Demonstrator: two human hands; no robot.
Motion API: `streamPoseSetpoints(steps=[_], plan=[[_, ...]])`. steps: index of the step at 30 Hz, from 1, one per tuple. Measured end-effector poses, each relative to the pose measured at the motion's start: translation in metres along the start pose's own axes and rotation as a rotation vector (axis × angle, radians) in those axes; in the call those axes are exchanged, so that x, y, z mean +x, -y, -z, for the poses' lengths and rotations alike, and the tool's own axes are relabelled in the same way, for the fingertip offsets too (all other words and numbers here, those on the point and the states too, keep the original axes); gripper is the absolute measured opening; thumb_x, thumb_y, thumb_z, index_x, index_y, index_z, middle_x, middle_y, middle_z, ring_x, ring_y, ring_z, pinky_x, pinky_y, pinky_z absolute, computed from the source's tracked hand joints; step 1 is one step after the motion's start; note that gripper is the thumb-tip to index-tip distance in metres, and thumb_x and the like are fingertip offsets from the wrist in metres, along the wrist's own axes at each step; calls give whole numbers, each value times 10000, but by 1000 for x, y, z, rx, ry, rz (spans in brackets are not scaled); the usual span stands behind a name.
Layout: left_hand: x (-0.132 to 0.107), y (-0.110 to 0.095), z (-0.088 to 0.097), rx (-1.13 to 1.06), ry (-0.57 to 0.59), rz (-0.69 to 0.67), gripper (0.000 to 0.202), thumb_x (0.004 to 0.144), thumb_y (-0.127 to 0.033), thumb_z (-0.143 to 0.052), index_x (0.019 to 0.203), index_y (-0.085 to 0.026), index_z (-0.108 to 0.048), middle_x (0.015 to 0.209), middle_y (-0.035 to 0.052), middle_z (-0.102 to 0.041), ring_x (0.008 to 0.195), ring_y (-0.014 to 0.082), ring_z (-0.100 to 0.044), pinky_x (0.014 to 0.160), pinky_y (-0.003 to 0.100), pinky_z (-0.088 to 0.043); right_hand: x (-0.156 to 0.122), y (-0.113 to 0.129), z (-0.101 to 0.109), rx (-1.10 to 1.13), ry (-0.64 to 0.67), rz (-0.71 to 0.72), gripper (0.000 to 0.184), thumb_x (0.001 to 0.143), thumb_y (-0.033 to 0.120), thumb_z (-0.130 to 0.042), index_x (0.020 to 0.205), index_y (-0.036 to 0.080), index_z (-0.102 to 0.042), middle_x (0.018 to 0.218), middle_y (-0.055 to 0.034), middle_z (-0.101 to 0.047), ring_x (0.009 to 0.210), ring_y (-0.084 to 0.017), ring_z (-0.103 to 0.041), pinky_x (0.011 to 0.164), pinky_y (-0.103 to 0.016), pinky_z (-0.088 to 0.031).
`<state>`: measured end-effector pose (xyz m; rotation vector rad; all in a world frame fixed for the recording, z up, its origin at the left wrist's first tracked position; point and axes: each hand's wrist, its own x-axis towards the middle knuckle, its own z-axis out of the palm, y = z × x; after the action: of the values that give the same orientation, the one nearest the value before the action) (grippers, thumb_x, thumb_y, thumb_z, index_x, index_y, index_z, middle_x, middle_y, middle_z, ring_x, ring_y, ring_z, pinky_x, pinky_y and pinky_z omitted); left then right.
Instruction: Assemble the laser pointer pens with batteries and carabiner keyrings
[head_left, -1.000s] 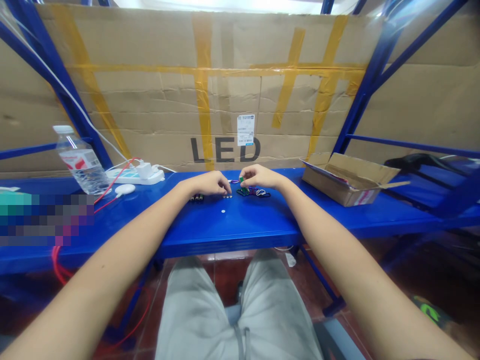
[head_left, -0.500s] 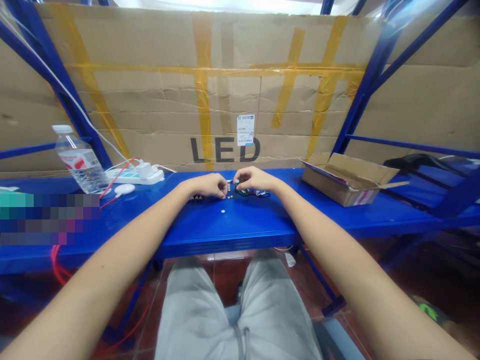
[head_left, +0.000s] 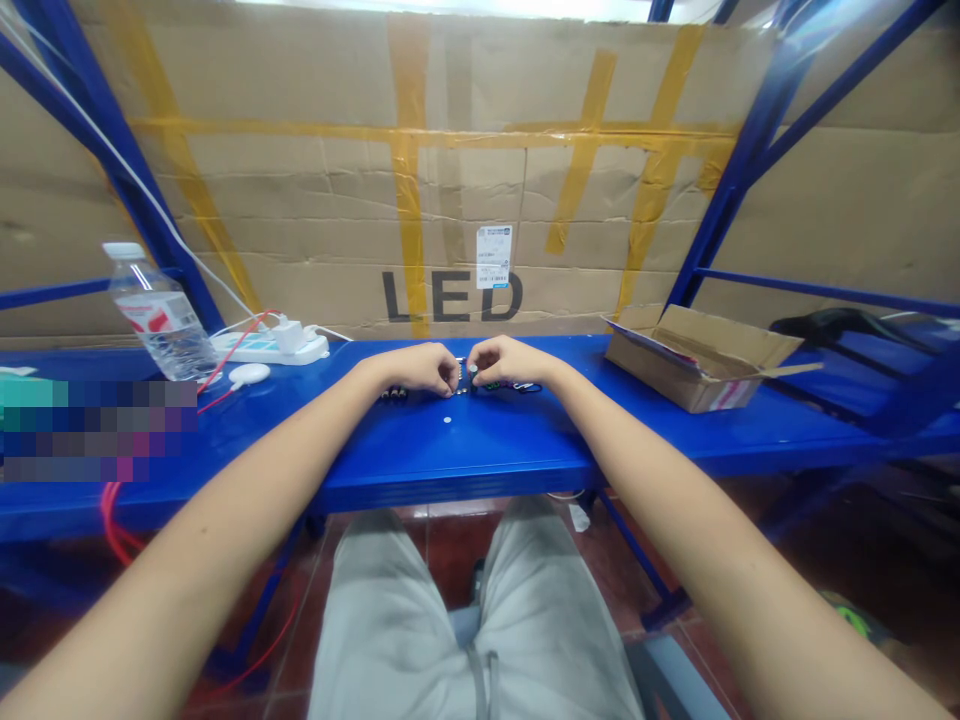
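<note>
My left hand (head_left: 420,368) and my right hand (head_left: 504,359) rest close together at the middle of the blue shelf (head_left: 480,450), fingertips nearly touching. Both are curled in a pinch on tiny parts between them, too small to name. A small heap of dark and coloured clips or rings (head_left: 516,385) lies just right of my right hand. A few small dark pieces (head_left: 393,396) sit under my left wrist. One small silver disc (head_left: 447,420) lies alone on the shelf in front of the hands.
A water bottle (head_left: 159,320), a white power strip (head_left: 271,346) with a charger and red and white cables stand at the left. An open cardboard box (head_left: 697,355) sits at the right. Taped cardboard marked LED closes the back.
My right hand has moved left toward my left hand and lowered; the small green part it held up is now hidden between the fingertips. The view has shifted slightly.
</note>
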<state>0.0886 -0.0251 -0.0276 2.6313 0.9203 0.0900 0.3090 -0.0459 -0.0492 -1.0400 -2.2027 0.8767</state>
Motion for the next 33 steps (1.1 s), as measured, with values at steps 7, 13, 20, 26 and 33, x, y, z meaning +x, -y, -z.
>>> streamPoseSetpoints(steps=[7,13,20,26,33], plan=[[1,0,-4,-14,11,10,248,675,-225,-636,894,-179,-740,808,3,-711,741,148,-623,655,232,-429,0,0,0,19,17,-2,254,611,244,-735,841,151,-679,741,3,-678,691,-138,-581,668,-271,-448],[-6,-1,7,-66,-109,12,244,675,-210,-622,894,-162,-717,778,1,-693,712,136,-593,652,240,-433,1,-3,1,-50,21,-6,270,635,275,-733,873,150,-711,755,-7,-690,702,-147,-588,673,-277,-443],[-10,-24,9,-149,-371,-195,275,746,-264,-655,973,-122,-717,794,29,-670,732,130,-579,680,253,-454,-3,5,1,-95,-12,-5,226,636,277,-729,816,142,-719,727,0,-663,712,-154,-570,701,-284,-430],[-6,-29,0,5,-357,-267,247,756,-208,-644,972,-129,-733,841,40,-681,773,139,-594,701,257,-448,-2,0,1,-57,-3,25,220,638,275,-717,800,128,-700,704,15,-625,687,-147,-544,710,-292,-421],[-5,-25,0,23,-355,-284,237,761,-206,-631,964,-136,-731,857,43,-679,790,148,-599,716,267,-449,0,-4,1,-45,4,33,243,636,288,-721,821,131,-706,722,9,-635,712,-158,-557,716,-295,-427]])
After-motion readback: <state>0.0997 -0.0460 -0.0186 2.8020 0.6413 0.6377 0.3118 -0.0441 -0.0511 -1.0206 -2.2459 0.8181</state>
